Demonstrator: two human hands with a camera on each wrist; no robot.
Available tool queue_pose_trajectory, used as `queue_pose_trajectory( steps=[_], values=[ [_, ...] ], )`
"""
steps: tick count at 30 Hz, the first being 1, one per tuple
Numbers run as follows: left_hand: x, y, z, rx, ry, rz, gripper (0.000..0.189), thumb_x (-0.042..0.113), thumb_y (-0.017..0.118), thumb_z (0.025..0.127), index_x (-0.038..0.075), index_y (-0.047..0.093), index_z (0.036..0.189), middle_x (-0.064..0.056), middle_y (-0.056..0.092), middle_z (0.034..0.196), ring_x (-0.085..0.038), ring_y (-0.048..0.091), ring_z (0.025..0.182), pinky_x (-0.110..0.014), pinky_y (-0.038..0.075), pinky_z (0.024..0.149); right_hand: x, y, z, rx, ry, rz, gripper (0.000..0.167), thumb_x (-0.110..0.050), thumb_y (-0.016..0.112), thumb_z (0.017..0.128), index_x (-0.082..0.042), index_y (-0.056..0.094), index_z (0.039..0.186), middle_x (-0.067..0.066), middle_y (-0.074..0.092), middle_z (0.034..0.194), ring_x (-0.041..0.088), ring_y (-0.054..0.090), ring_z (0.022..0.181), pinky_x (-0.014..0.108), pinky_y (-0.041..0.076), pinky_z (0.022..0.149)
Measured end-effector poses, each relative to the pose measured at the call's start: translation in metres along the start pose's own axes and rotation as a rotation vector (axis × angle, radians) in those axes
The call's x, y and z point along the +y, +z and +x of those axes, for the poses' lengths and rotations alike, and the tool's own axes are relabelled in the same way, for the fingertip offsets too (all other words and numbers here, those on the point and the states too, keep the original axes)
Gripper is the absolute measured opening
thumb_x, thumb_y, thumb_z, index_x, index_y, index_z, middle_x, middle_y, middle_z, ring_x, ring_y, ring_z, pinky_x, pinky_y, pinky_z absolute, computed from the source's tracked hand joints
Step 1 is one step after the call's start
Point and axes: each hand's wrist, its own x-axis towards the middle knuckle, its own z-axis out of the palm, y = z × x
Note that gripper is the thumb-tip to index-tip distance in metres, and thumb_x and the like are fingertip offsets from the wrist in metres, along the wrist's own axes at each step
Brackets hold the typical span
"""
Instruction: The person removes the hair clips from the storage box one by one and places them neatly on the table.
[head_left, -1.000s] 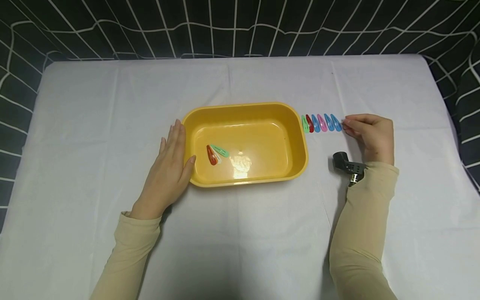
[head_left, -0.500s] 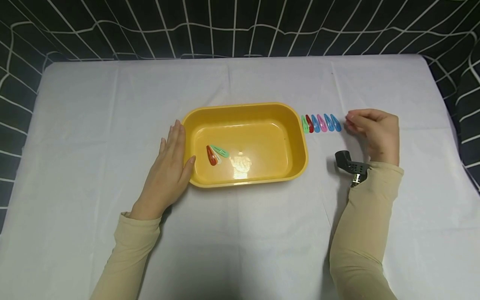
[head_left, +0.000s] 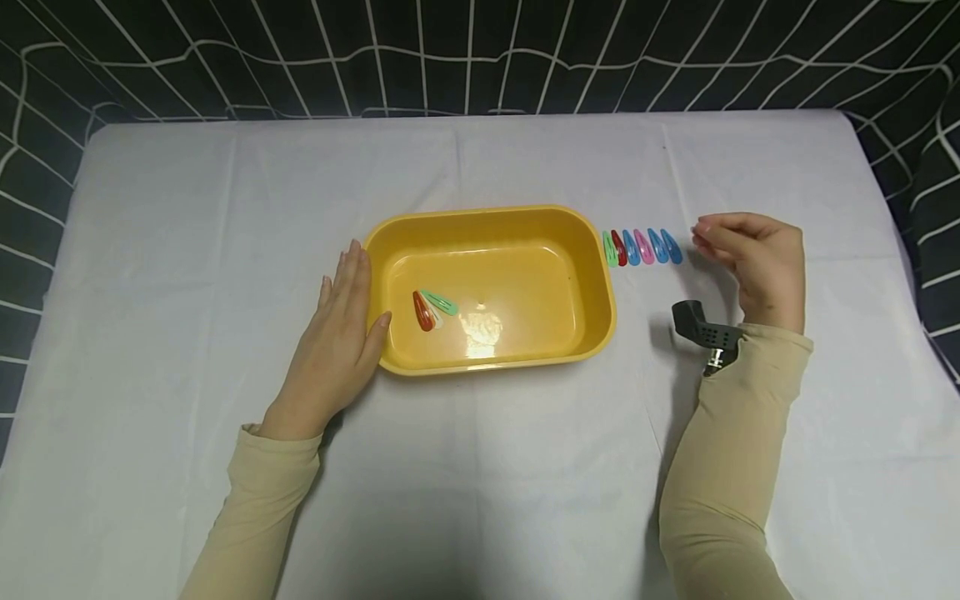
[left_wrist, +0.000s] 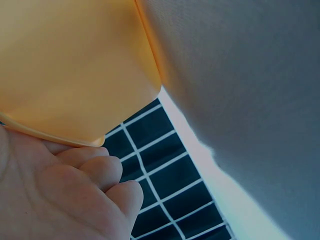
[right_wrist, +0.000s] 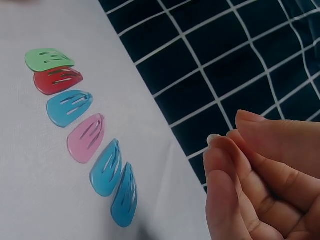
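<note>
A yellow tray (head_left: pixel 517 279) lies mid-table in the head view, with my left hand (head_left: pixel 333 342) laid straight-fingered along its left side, touching the rim. Inside it are a red hair clip (head_left: pixel 423 311), a green hair clip (head_left: pixel 441 302) and a partly covered whitish one. Just right of the tray runs a row of several snap hair clips: green (right_wrist: pixel 47 60), red (right_wrist: pixel 56 81), blue (right_wrist: pixel 67 109), pink (right_wrist: pixel 85 139) and two more blue, the end blue clip (right_wrist: pixel 124 197) nearest my right hand (head_left: pixel 761 262). That hand hovers beside the row, fingers loosely bent, nothing visible between thumb and fingertips.
A white cloth (head_left: pixel 480 467) covers the table. Dark fabric with a white grid (head_left: pixel 450 58) surrounds its back and sides. A black wrist camera (head_left: pixel 701 329) juts out from the right sleeve.
My right hand has let go of the end blue clip and drawn back, rightward and slightly away from me. The clip stays in the row. Left hand and tray look unmoved.
</note>
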Motion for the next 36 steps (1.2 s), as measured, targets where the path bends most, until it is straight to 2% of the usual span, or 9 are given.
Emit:
queue_pose_trajectory(
  steps=[20, 31, 36],
  values=[
    [-0.001, 0.001, -0.001, 0.011, 0.012, 0.000, 0.064, 0.020, 0.042, 0.099, -0.009, 0.010, 0.147, -0.017, 0.005, 0.156, -0.025, 0.005, 0.144, -0.045, 0.007, 0.114, -0.008, 0.008, -0.006, -0.033, -0.014, -0.036, 0.008, 0.013, 0.068, 0.077, 0.008, 0.072, 0.081, 0.009, 0.070, 0.075, 0.016, 0.069, 0.068, 0.023, 0.055, 0.065],
    [0.000, 0.000, -0.001, 0.001, 0.004, 0.006, 0.064, 0.020, 0.042, 0.099, -0.009, 0.010, 0.147, -0.018, 0.005, 0.156, -0.025, 0.004, 0.144, -0.044, 0.006, 0.114, -0.015, 0.017, -0.011, -0.049, -0.038, -0.082, 0.008, 0.009, 0.071, 0.077, 0.007, 0.072, 0.084, 0.008, 0.070, 0.078, 0.017, 0.069, 0.072, 0.023, 0.054, 0.068],
    [0.001, 0.000, -0.001, 0.001, 0.003, 0.004, 0.064, 0.020, 0.042, 0.099, -0.009, 0.010, 0.147, -0.018, 0.005, 0.156, -0.025, 0.005, 0.144, -0.044, 0.006, 0.114, -0.017, 0.020, -0.014, -0.046, -0.044, -0.139, 0.010, 0.003, 0.075, 0.076, 0.005, 0.073, 0.086, 0.007, 0.070, 0.080, 0.016, 0.068, 0.074, 0.021, 0.054, 0.068]
  ],
)
